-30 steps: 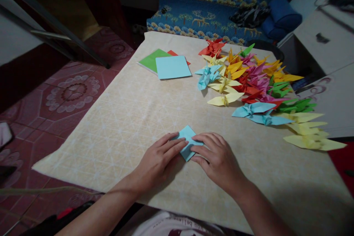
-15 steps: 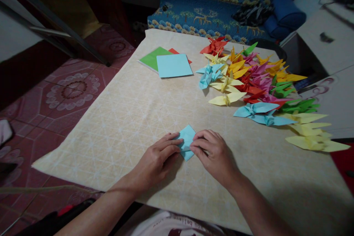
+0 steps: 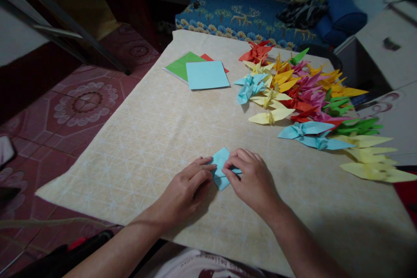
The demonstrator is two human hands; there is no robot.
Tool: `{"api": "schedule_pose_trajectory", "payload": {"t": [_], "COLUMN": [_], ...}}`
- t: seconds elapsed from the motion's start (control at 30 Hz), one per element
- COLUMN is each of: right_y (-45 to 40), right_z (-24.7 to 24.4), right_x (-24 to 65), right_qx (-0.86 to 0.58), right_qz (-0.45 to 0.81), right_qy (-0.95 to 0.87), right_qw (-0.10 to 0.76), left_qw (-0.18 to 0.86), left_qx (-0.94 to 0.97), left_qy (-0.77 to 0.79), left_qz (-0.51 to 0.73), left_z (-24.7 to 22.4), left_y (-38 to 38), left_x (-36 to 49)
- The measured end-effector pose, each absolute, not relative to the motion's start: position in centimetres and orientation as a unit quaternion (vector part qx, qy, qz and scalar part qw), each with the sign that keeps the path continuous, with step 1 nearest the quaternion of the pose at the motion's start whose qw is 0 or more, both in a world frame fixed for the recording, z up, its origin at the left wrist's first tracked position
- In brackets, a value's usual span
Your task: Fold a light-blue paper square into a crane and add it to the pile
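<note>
A small folded light blue paper [image 3: 222, 182] lies on the cloth-covered table close to me, one corner pointing away. My left hand [image 3: 194, 180] rests at its left side, fingertips pressing on the paper. On the right, my right hand [image 3: 249, 173] pinches a part of the paper between thumb and fingers. A blue flap shows under and beside the right fingers. The exact fold beneath the fingertips is hidden.
Square sheets, light blue [image 3: 207, 75], green [image 3: 184, 65] and red, lie at the table's back. Many folded paper cranes, including a red one [image 3: 257, 53] and a yellow one [image 3: 270, 116], cover the right side. A patterned blue sofa [image 3: 228, 13] stands behind.
A blue flap now sticks out to the right under my right fingers, which have changed position on the paper. My left hand has stayed on it. The view has shifted slightly.
</note>
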State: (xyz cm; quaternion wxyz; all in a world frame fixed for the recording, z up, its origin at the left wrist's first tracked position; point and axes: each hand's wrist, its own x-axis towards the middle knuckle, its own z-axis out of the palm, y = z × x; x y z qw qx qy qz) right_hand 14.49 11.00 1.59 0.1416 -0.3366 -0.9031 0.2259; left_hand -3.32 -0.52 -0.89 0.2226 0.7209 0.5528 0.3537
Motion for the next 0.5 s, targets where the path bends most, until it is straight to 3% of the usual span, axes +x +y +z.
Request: {"api": "schedule_pose_trajectory", "payload": {"t": [0.5], "right_y": [11.29], "right_z": [2.29], "right_x": [13.77], "right_qx": [-0.350], "right_qz": [0.201], "right_qy": [-0.910], "right_qw": [0.099], "left_qw": [0.179], "left_qx": [0.735], "left_qy": [0.546], "left_qz": [0.361], "left_z": [-1.70], "left_y": [-0.96], "left_x": [-3.30]}}
